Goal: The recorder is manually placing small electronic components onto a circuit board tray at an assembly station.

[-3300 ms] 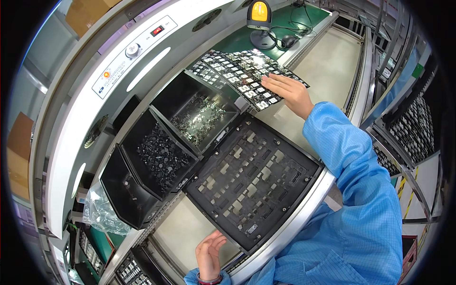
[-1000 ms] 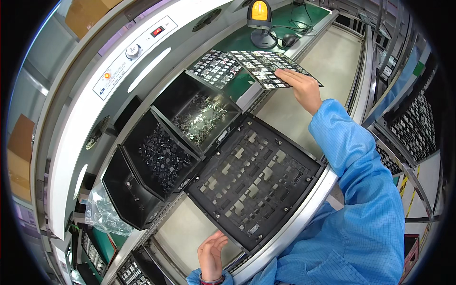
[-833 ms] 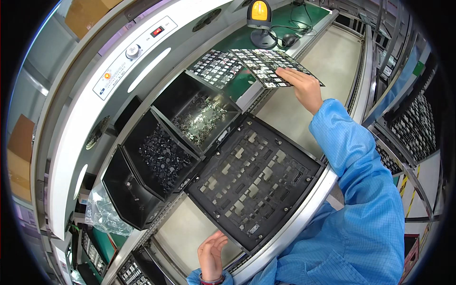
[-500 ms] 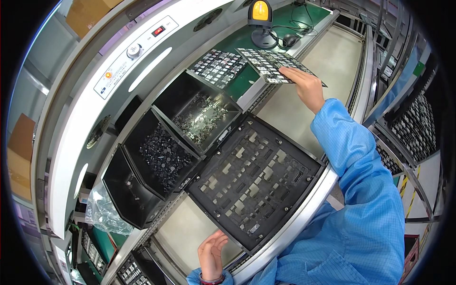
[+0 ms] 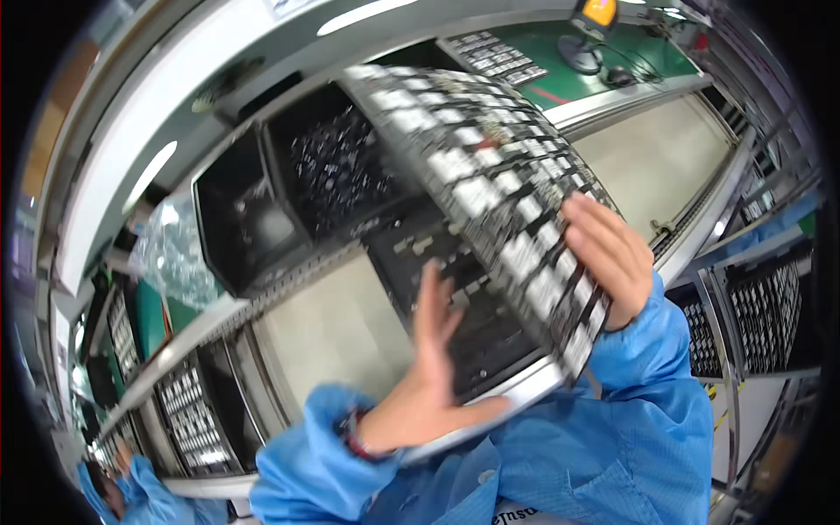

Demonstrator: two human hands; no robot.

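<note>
A large circuit board panel [image 5: 525, 206], covered in rows of silvery parts, is tilted up in front of me and smeared by motion. My right hand [image 5: 615, 262] grips its right edge, fingers lying over the face. My left hand [image 5: 427, 376] is open, thumb spread from the fingers, and seems to hold nothing. It hovers over the near left part of a black fixture tray [image 5: 477, 354] with shaped recesses. The panel hides much of that tray.
Behind the tray stand black bins, one with small dark parts [image 5: 337, 166] and a left one [image 5: 249, 219]. A plastic bag [image 5: 175, 254] lies beside them. Another panel [image 5: 494, 57] and a yellow-black scanner [image 5: 591, 31] sit at the back. A co-worker's blue sleeve [image 5: 157, 490] shows lower left.
The panel has come toward me from the far right, now over the tray in my right hand. My left hand has risen from the tray's near corner. The view has shifted.
</note>
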